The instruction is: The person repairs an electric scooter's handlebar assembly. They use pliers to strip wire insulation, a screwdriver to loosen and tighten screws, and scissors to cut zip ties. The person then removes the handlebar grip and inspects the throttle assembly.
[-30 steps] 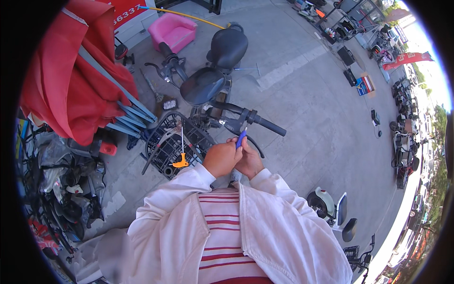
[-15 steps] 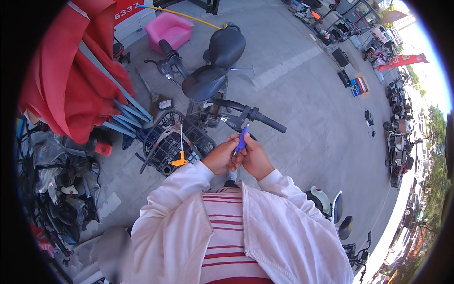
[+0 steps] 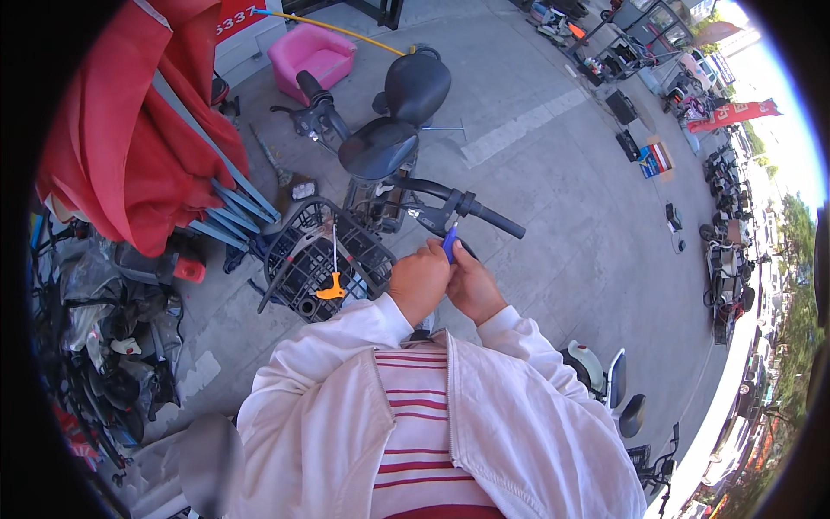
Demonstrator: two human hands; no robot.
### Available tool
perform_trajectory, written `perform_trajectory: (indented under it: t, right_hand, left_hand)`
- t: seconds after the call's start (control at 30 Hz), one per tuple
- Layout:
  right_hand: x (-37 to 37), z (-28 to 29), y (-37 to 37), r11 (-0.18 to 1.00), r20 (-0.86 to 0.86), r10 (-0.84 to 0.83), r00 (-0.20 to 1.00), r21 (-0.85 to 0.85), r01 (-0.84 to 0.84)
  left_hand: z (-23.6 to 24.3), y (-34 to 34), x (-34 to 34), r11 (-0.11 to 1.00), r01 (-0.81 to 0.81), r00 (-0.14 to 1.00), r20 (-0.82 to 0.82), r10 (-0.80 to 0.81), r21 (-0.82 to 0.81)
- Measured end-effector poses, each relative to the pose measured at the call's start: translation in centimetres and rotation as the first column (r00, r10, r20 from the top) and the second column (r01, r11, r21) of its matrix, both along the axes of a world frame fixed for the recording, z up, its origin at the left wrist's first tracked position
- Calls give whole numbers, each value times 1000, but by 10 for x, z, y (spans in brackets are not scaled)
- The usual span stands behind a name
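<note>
My two hands meet just below the right grip of a black electric bike. Between their fingers is a small purple tool with a short metal tip pointing up and away; its exact kind is unclear. My right hand pinches the purple body from the right. My left hand, its back turned upward, has its fingers closed against the tool from the left. The tool's lower end is hidden by my hands. Left of them, an orange T-handle tool with a long thin shank lies over the bike's black wire basket.
Beyond my hands, the black handlebar grip juts right. A folded red canopy with grey poles stands left, above a heap of parts and plastic. A pink armchair sits behind the bike. Parked bikes line the right.
My left hand has turned over and moved up around the tool, so its back faces up and less purple shows. My right hand stays on the tool.
</note>
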State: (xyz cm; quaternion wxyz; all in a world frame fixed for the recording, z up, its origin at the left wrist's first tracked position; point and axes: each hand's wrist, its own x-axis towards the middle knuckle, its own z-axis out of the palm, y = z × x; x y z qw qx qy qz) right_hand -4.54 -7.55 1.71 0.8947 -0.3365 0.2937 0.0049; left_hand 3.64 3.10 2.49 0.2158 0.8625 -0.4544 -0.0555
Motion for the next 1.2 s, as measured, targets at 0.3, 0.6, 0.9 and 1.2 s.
perform_trajectory:
  t: [0.3,0.6,0.9,1.2]
  right_hand:
    - [-4,30,-34,381,-320,-84,944,-886,-266]
    - [42,39,-86,-237,-111,246,963,-970,-51]
    - [53,30,-103,-255,-160,340,927,-964,-73]
    - [48,37,-96,-321,-194,272,943,-942,-102]
  left_hand:
    - [-6,2,15,981,18,941,-327,-81,-193]
    - [-42,0,4,913,-349,63,-978,-199,-209]
    - [-30,-6,6,933,-312,345,-936,-64,-179]
    - [-28,-10,-9,949,-242,801,-593,77,-203]
